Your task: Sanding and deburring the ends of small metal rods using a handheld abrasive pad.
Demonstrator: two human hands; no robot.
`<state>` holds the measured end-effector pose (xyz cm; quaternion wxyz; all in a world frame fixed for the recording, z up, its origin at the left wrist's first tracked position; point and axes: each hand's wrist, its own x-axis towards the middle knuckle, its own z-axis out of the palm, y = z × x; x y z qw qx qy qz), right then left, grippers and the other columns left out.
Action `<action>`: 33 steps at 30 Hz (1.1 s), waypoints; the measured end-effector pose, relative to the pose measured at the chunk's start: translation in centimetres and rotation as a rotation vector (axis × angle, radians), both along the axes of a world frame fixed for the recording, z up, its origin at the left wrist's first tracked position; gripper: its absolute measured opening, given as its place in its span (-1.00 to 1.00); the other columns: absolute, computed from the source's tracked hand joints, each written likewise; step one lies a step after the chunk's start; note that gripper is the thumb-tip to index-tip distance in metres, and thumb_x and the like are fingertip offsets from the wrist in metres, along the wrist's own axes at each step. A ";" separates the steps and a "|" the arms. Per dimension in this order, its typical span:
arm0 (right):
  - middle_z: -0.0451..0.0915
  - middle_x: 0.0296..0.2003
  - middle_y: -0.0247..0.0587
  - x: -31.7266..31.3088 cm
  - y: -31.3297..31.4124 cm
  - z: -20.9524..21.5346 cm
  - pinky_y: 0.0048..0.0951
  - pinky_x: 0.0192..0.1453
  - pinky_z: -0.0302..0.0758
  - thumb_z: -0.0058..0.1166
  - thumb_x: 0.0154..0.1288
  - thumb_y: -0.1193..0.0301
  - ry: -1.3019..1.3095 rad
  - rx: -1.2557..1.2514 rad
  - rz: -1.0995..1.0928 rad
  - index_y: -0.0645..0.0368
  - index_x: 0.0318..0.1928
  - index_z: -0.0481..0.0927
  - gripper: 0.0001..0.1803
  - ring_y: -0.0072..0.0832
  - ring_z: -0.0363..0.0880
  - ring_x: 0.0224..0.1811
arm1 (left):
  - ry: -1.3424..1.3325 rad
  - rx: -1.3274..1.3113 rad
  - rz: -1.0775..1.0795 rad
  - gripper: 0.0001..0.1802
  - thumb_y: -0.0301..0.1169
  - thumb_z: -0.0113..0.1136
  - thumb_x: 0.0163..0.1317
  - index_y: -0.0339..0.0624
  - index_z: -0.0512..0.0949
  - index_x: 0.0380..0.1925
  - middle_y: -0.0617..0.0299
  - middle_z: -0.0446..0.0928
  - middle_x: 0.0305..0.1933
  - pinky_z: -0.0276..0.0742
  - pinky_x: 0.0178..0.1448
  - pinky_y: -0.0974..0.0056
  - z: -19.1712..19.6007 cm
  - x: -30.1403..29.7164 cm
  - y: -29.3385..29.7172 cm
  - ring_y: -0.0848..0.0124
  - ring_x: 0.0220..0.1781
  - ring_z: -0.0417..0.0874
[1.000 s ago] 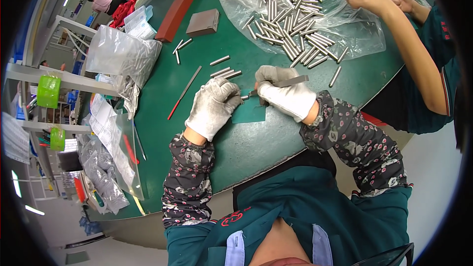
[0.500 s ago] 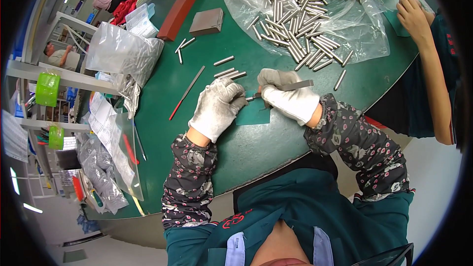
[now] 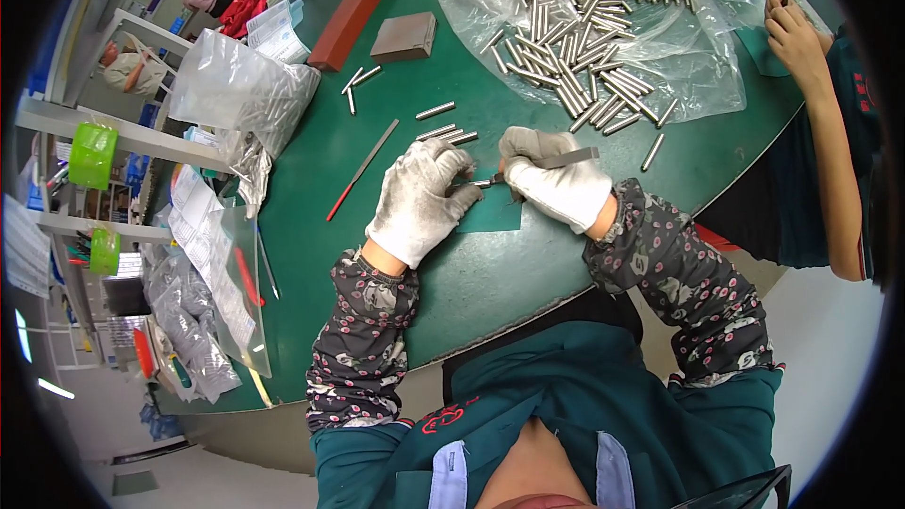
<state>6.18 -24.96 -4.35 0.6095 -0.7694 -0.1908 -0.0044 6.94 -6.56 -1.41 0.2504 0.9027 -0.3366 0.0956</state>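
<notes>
Head view: the left gloved hand pinches a short metal pin between closed fingertips, above a green sheet near the tabletop's near edge. The right gloved hand has its fingers closed around a grey flat tool. A red-handled file lies toward the tabletop's left edge; piled pins rest on clear plastic toward its far edge.

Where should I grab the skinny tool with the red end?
Probably pinch the tool by its red end, likely the handle, from above and the left: it lies flat, slim and slanted, and the left hand is close on its right.
</notes>
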 end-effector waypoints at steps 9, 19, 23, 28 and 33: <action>0.41 -0.53 -0.31 -0.2 -0.6 0.1 -0.60 -0.49 0.37 -0.18 0.16 0.52 0.156 0.173 0.030 0.26 -0.37 0.40 -0.91 -0.63 0.43 -0.54 | -0.067 0.052 -0.027 -0.74 -0.59 0.29 -0.24 -0.18 0.45 -0.48 0.21 0.46 -0.43 0.42 -0.24 0.21 -0.8 0.4 -0.1 0.19 -0.32 0.49; 0.43 -0.49 -0.31 -0.2 -0.5 0.1 -0.59 -0.48 0.38 -0.17 0.17 0.51 0.188 0.249 0.062 0.27 -0.36 0.40 -0.90 -0.62 0.43 -0.54 | -0.023 0.045 -0.036 -0.77 -0.60 0.28 -0.21 -0.22 0.45 -0.50 0.18 0.47 -0.43 0.43 -0.23 0.21 -0.4 0.6 -0.2 0.18 -0.31 0.50; 0.44 -0.51 -0.29 -0.3 -0.4 0.7 -0.58 -0.47 0.38 -0.18 0.16 0.50 0.213 0.213 0.051 0.28 -0.36 0.41 -0.89 -0.61 0.42 -0.54 | -0.003 0.039 -0.025 -0.78 -0.60 0.28 -0.21 -0.23 0.45 -0.51 0.17 0.47 -0.44 0.43 -0.23 0.21 -0.5 0.5 -0.2 0.17 -0.32 0.50; 0.44 -0.54 -0.28 -0.2 -0.2 0.6 -0.57 -0.47 0.37 -0.21 0.15 0.52 0.094 0.061 0.017 0.30 -0.35 0.41 -0.87 -0.61 0.41 -0.54 | 0.024 0.029 -0.011 -0.80 -0.54 0.27 -0.20 -0.20 0.48 -0.50 0.17 0.48 -0.43 0.43 -0.23 0.19 -0.7 0.7 -0.1 0.16 -0.31 0.50; 0.41 -0.57 -0.29 -0.2 0.1 0.7 -0.59 -0.46 0.32 -0.23 0.13 0.54 0.025 -0.010 0.111 0.28 -0.36 0.41 -0.87 -0.65 0.33 -0.54 | 0.082 0.036 -0.011 -0.82 -0.49 0.26 -0.19 -0.17 0.51 -0.50 0.16 0.49 -0.42 0.44 -0.22 0.18 -0.4 0.9 0.0 0.16 -0.30 0.51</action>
